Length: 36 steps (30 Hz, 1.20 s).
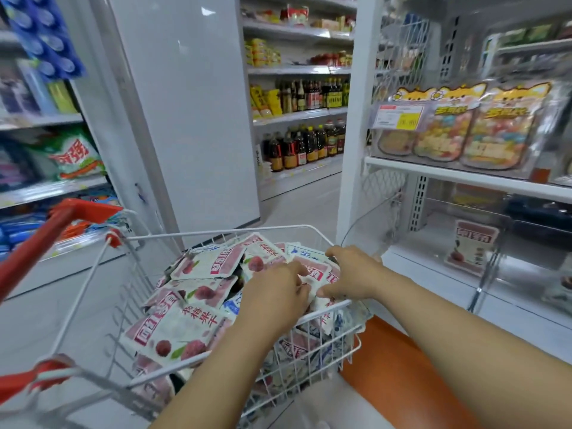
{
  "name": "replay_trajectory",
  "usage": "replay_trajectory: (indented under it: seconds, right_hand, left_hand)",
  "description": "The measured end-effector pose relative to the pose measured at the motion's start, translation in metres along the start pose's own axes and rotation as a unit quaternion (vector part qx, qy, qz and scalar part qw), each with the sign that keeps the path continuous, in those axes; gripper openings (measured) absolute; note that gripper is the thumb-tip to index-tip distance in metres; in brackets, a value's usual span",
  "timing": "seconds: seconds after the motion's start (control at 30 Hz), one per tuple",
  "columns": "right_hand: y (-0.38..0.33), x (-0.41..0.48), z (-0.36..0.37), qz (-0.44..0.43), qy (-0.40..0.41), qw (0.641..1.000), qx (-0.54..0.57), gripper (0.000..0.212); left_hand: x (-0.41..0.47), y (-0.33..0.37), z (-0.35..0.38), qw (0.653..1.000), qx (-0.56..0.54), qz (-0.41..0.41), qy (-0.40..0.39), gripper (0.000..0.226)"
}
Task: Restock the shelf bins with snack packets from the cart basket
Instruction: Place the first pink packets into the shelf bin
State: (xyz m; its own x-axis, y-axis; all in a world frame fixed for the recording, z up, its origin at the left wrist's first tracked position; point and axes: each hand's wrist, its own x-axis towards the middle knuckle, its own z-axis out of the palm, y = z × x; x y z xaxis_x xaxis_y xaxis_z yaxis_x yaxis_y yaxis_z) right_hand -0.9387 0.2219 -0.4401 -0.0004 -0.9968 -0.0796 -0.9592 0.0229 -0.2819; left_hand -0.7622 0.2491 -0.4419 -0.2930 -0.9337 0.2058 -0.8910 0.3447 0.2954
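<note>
A white wire cart basket point(216, 233) in front of me is heaped with pink-and-white snack packets point(182, 329) showing red berries. Both my hands are down in the heap at its right side. My left hand point(278, 289) lies on the packets with its fingers curled onto a pink-and-white packet point(318, 272). My right hand point(353, 270) grips the same packet from the right, thumb underneath, fingers over its far edge. To the right, a clear shelf bin point(483, 267) on the lower shelf holds one matching packet point(472, 246) standing upright.
The cart's red handle point(46, 239) is at the left. The white shelf unit point(464, 176) to the right carries yellow snack bags point(458, 128) and a price tag above the bin. An orange surface point(399, 363) lies below my right arm. Bottle shelves stand down the aisle.
</note>
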Motion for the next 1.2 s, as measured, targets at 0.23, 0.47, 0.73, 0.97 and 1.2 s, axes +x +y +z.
replay_trajectory:
  seconds: [0.23, 0.47, 0.73, 0.97, 1.2]
  right_hand:
    - [0.001, -0.006, -0.015, 0.047, 0.01, 0.992, 0.118, 0.071]
    - [0.017, -0.023, -0.035, 0.066, 0.165, 0.97, 0.164, 0.029]
    - [0.059, -0.076, -0.065, -0.031, 0.271, 0.937, 0.218, 0.034]
    - [0.12, -0.102, -0.071, -0.039, 0.291, 0.933, 0.208, 0.034]
    - [0.19, -0.088, -0.07, -0.009, 0.318, 0.914, 0.253, 0.027]
  left_hand:
    - [-0.002, 0.004, -0.005, 0.999, 0.033, 0.023, 0.019, 0.032]
    - [-0.001, 0.0, -0.006, 0.997, 0.057, 0.043, 0.032, 0.033]
    - [0.011, 0.059, 0.003, 0.967, -0.175, 0.149, 0.108, 0.052]
    - [0.051, 0.142, 0.033, 0.93, -0.321, 0.179, -0.01, 0.038]
    - [0.096, 0.181, 0.083, 0.87, -0.45, 0.153, -0.13, 0.009]
